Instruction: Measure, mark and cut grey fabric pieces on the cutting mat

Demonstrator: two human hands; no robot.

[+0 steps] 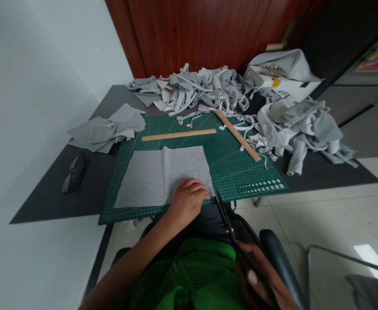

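Observation:
A grey piece of fabric (147, 176) lies on the green cutting mat (230, 172), with a raised crease down its middle. My left hand (190, 197) rests at its lower right, fingers curled together and closed on the near edge close to the corner. In my right hand (260, 275) is a pair of large black scissors (226, 221), held below the mat's near edge. Their blades are slightly parted, and the tips sit right beside the fabric's lower right corner. My right fingers wrap the handles, which are partly hidden.
One wooden ruler (179, 134) lies beyond the fabric, another ruler (237, 135) slants at the right. Grey scraps (189, 90) are heaped at the back, with more cloth (300, 125) at right and cut pieces (108, 129) at left. Glasses (74, 172) lie on the dark table (53, 202).

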